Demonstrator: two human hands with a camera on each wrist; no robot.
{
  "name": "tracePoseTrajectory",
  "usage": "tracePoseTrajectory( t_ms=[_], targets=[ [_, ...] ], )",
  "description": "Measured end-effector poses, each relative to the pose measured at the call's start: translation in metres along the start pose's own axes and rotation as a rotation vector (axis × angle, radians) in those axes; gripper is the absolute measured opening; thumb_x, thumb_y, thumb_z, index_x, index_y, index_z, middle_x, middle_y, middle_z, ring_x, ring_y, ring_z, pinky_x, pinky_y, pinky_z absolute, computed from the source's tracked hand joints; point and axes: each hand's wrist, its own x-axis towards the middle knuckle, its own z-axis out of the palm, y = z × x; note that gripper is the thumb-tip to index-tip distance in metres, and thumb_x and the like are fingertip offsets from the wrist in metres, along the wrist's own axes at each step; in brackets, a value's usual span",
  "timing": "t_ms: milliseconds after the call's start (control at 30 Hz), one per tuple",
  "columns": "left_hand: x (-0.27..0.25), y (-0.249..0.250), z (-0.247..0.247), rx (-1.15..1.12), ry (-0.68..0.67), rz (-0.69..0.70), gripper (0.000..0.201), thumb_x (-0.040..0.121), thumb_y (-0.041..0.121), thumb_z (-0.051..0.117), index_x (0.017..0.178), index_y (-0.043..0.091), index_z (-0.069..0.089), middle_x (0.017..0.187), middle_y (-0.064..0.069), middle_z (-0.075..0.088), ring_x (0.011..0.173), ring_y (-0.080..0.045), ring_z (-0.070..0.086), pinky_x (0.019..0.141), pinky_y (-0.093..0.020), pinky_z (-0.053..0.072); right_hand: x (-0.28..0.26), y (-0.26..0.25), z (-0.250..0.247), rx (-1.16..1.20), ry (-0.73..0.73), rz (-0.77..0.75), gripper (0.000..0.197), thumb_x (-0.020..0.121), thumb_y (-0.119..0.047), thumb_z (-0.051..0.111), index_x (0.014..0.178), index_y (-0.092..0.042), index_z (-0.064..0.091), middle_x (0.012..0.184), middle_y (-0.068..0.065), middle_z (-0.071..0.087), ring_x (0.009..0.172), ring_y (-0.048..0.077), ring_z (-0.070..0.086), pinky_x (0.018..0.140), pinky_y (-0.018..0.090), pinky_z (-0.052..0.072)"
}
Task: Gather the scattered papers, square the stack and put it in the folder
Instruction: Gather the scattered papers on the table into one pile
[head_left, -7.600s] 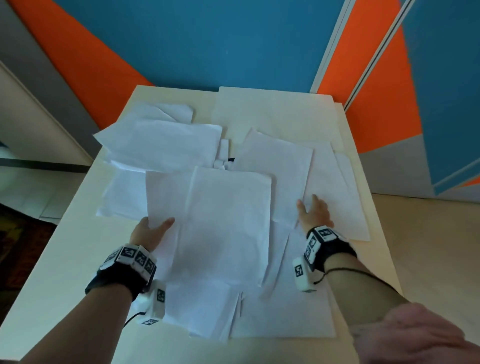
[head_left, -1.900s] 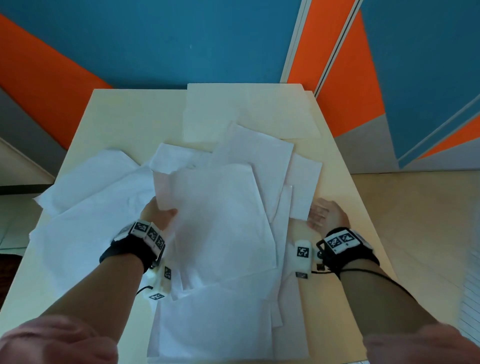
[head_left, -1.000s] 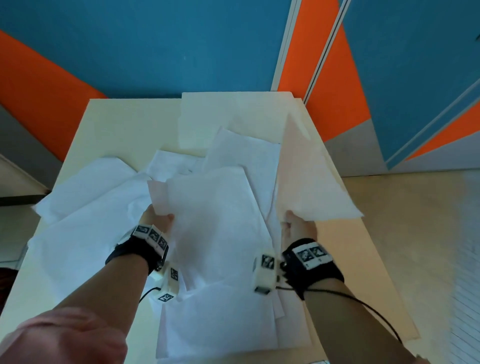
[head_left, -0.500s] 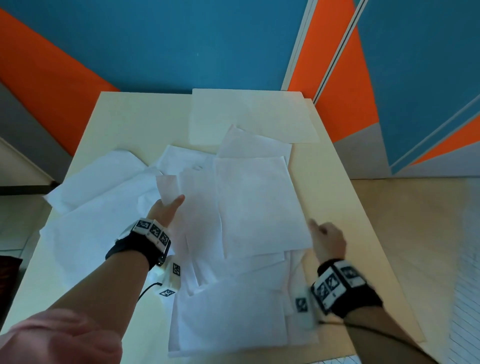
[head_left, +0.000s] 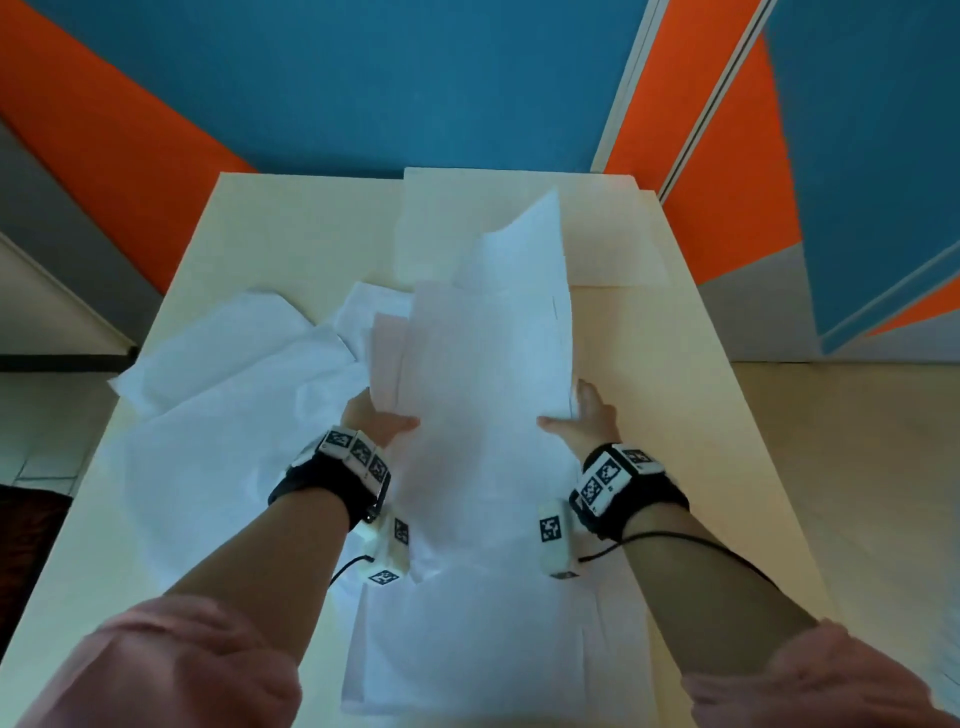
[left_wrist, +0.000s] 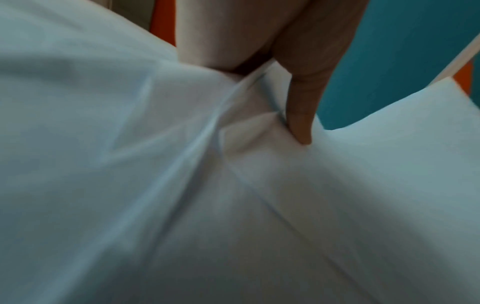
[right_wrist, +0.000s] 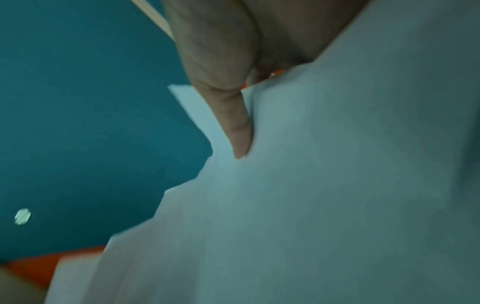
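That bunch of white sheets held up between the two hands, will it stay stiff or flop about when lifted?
Probably floppy: the held sheets already bow, their top corner curling over. Likely to slip apart too, since the edges sit staggered, not squared, in the right wrist view. The left hand and right hand grip opposite sides, which should steady them.

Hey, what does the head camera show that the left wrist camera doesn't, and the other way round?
Only the head view shows the table, the cream folder at its far end, the right hand on the gathered sheets' right edge, and loose sheets still spread to the left.

Only the left wrist view shows, close up, a finger pressing into overlapped, creased paper edges; it is blurred.

Both show the left hand on the gathered sheets, and the blue and orange wall.
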Motion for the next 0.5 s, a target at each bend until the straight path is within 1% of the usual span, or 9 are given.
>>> tracePoseTrajectory(
  t_ms=[67,100,200,267,300,367,400,433,500],
  targets=[
    [0.002,0.001,-0.003,-0.117,0.007,-0.049,0.054,0.075,0.008,0.074,0.123,-0.005,0.053,0.128,-0.021,0.059,0.117,-0.035,0.056,0.089,-0.033,0.043,0.007,0.003,-0.017,0.136,-0.02,0.044,0.06,0.07,-0.007,0.077,0.124,-0.002,0.051,0.125,0.007,0.057,0.113,0.025,0.058,0.094,0.036,0.048],
    [0.002,0.0,-0.004,-0.164,0.0,-0.056,0.055,0.074,0.009,0.075,0.124,-0.004,0.054,0.127,-0.02,0.059,0.116,-0.035,0.057,0.089,-0.033,0.044,0.009,0.004,-0.022,0.16,-0.057,0.106,0.058,0.07,-0.007,0.078,0.121,0.0,0.053,0.124,0.005,0.058,0.112,0.023,0.057,0.094,0.035,0.047],
    [0.0,0.0,-0.003,-0.213,-0.059,-0.034,0.057,0.072,0.014,0.078,0.122,-0.002,0.056,0.121,-0.018,0.063,0.11,-0.034,0.061,0.088,-0.035,0.048,0.007,0.003,-0.025,0.246,-0.152,0.173,0.055,0.067,-0.006,0.08,0.117,0.0,0.058,0.121,0.014,0.064,0.11,0.029,0.061,0.102,0.044,0.045],
    [-0.002,0.005,0.001,-0.219,-0.11,0.014,0.056,0.072,0.015,0.078,0.12,-0.004,0.058,0.119,-0.021,0.064,0.108,-0.035,0.062,0.089,-0.037,0.05,0.004,-0.003,-0.02,0.189,-0.189,0.183,0.073,0.057,-0.016,0.088,0.122,-0.002,0.056,0.124,0.013,0.063,0.113,0.029,0.06,0.104,0.041,0.043],
    [-0.002,0.008,0.002,-0.197,-0.117,0.049,0.056,0.073,0.016,0.077,0.121,-0.003,0.057,0.12,-0.021,0.064,0.108,-0.035,0.062,0.09,-0.038,0.05,0.004,-0.005,-0.019,0.109,-0.219,0.18,0.081,0.056,-0.021,0.088,0.126,-0.002,0.053,0.125,0.009,0.061,0.116,0.028,0.057,0.103,0.035,0.042],
    [0.001,0.009,0.0,-0.087,-0.08,0.141,0.066,0.074,0.026,0.076,0.129,0.0,0.05,0.128,-0.018,0.059,0.115,-0.033,0.058,0.096,-0.04,0.047,0.002,-0.009,-0.022,-0.028,-0.176,0.183,0.068,0.074,-0.019,0.078,0.131,0.001,0.046,0.12,0.0,0.054,0.122,0.029,0.051,0.092,0.025,0.038],
    [0.002,0.007,-0.003,-0.016,-0.034,0.182,0.076,0.072,0.033,0.076,0.134,0.003,0.044,0.133,-0.016,0.055,0.12,-0.031,0.055,0.1,-0.042,0.045,0.003,-0.009,-0.026,-0.055,-0.128,0.188,0.061,0.079,-0.016,0.073,0.131,0.002,0.045,0.12,0.002,0.054,0.123,0.03,0.05,0.088,0.025,0.036],
    [0.001,0.003,-0.008,0.055,0.025,0.206,0.085,0.071,0.038,0.076,0.139,0.006,0.037,0.137,-0.014,0.049,0.123,-0.031,0.051,0.104,-0.044,0.042,0.005,-0.008,-0.03,-0.078,-0.103,0.195,0.059,0.081,-0.015,0.071,0.131,0.002,0.045,0.126,0.006,0.055,0.123,0.031,0.05,0.087,0.026,0.036],
    [-0.016,-0.009,-0.021,0.232,0.14,0.285,0.094,0.069,0.045,0.075,0.143,0.008,0.03,0.14,-0.013,0.041,0.127,-0.031,0.044,0.108,-0.045,0.037,0.009,-0.006,-0.036,-0.115,-0.093,0.203,0.06,0.081,-0.016,0.071,0.132,0.001,0.044,0.135,0.015,0.053,0.122,0.032,0.05,0.085,0.027,0.037]
  ],
)
